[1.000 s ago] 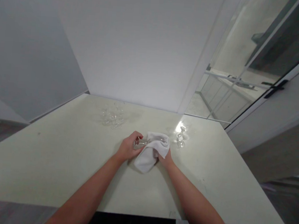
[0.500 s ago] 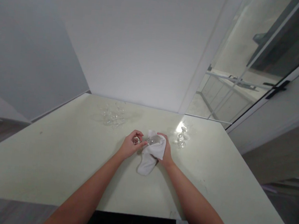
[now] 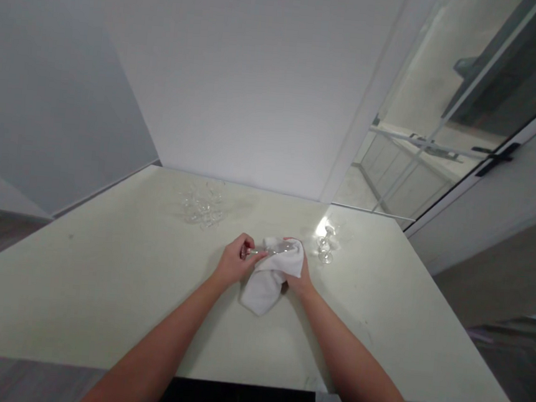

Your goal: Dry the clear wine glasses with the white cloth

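My left hand [image 3: 235,262] pinches the stem end of a clear wine glass [image 3: 264,249] held on its side above the pale table [image 3: 101,286]. My right hand [image 3: 299,277] grips a white cloth [image 3: 273,273] wrapped around the glass's bowl, with a tail of cloth hanging down toward the table. Most of the bowl is hidden under the cloth.
A cluster of several clear glasses [image 3: 202,204] stands at the far left of the table. A few more glasses [image 3: 325,243] stand just right of my right hand in a bright glare. A white wall lies behind, and a glass door [image 3: 444,116] at the right.
My right hand has turned the cloth over the bowl, so the cloth covers more of the glass than half a second ago. The left hand stays on the stem.
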Demonstrator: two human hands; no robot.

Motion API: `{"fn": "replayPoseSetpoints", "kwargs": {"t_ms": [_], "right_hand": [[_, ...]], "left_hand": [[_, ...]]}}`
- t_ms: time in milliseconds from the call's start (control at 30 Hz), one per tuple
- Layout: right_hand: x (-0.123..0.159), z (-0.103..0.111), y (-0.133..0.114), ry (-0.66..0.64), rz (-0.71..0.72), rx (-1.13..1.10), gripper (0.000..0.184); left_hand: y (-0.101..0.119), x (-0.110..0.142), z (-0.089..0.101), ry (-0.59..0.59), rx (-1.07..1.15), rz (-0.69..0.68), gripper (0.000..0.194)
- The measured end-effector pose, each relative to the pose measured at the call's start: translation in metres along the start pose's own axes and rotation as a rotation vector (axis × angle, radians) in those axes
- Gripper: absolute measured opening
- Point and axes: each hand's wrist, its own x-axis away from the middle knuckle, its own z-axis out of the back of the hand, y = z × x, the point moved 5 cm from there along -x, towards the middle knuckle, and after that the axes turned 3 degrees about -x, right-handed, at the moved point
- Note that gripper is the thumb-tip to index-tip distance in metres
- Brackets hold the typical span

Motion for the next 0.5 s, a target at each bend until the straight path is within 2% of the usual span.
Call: {"fn": "replayPoseSetpoints", "kwargs": {"t_ms": [67, 167, 267, 367, 500], "right_hand": [[0.002, -0.003, -0.007, -0.024, 0.061, 0.035, 0.063], [0.005, -0.010, -0.011, -0.078, 0.099, 0.068, 0.063], [0.008, -0.015, -0.016, -0.142, 0.147, 0.113, 0.061], [0.007, -0.014, -0.016, -0.185, 0.158, 0.137, 0.060], [0.003, -0.007, 0.009, -0.136, -0.045, 0.035, 0.057]], "left_hand": [[-0.011, -0.003, -0.004, -0.056, 0.161, 0.174, 0.038], [-0.021, -0.002, -0.008, -0.239, 0.365, 0.397, 0.040], [-0.023, 0.002, -0.004, -0.347, 0.425, 0.494, 0.041], [-0.022, 0.003, 0.000, -0.344, 0.373, 0.487, 0.039], [-0.012, -0.002, 0.006, -0.119, 0.191, 0.228, 0.038]]}}
